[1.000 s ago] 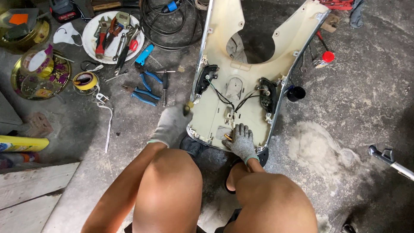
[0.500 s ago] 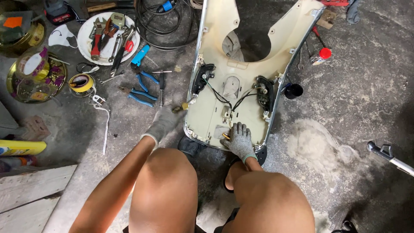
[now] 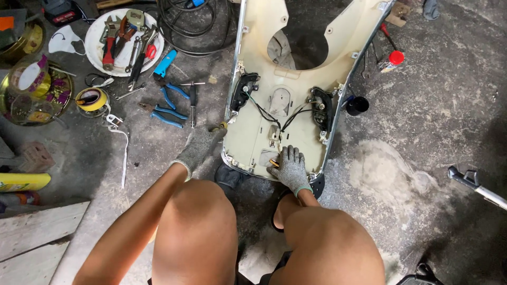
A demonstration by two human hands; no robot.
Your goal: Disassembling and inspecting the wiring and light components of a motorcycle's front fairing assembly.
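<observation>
A cream plastic scooter body panel (image 3: 296, 63) lies face down on the concrete floor, with black wiring (image 3: 274, 119) and two black light housings on its inner side. My gloved right hand (image 3: 289, 168) rests on the panel's near end, its fingers over a small yellow-and-black tool or connector (image 3: 274, 162). My gloved left hand (image 3: 199, 145) presses against the panel's left edge, with a small yellowish piece at the fingertips. My bare knees fill the bottom of the view.
Blue-handled pliers (image 3: 165, 113) and a screwdriver (image 3: 193, 103) lie left of the panel. A white plate of tools (image 3: 95, 45), yellow tape roll (image 3: 92, 98), coiled black cable (image 3: 195, 26), a round tin tray (image 3: 31, 89), a black cup (image 3: 357, 105) and wooden planks (image 3: 31, 232) surround me.
The view has shifted slightly. My left hand has moved a little up and right, closer against the panel's left edge. My right hand stays on the panel's near end.
</observation>
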